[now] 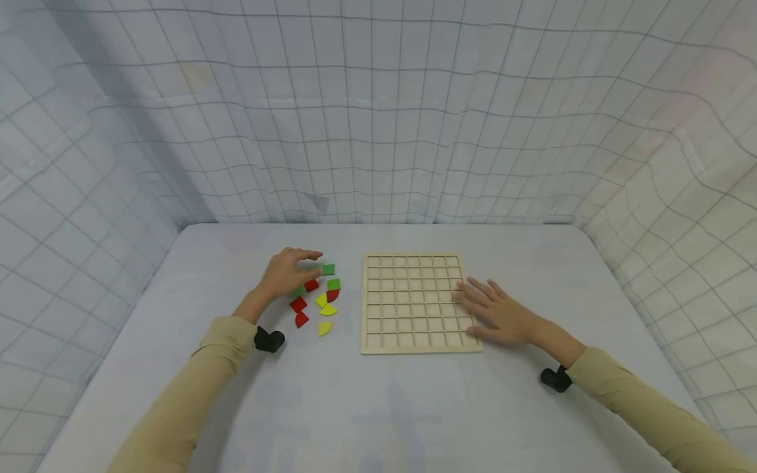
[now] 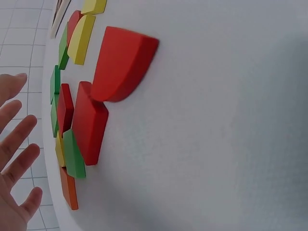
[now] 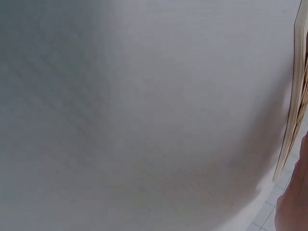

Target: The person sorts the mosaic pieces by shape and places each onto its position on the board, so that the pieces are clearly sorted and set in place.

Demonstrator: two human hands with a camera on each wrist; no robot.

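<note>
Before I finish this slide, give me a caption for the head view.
Left hand at red, green and yellow pieces, right hand at the right edge of a gridded board.

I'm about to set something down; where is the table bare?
Bare: table nearer than the grid board, between the sleeves; also behind the board, before the curtain. Crowded: coloured pieces by the left hand; the right hand overlaps the board's right edge.

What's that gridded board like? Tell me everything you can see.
The board is pale and wood-looking, with a rim and thin strips dividing it into small squares; those in view look unfilled. It lies flat on the white table. The right hand reaches over its right edge; contact is unclear.
</note>
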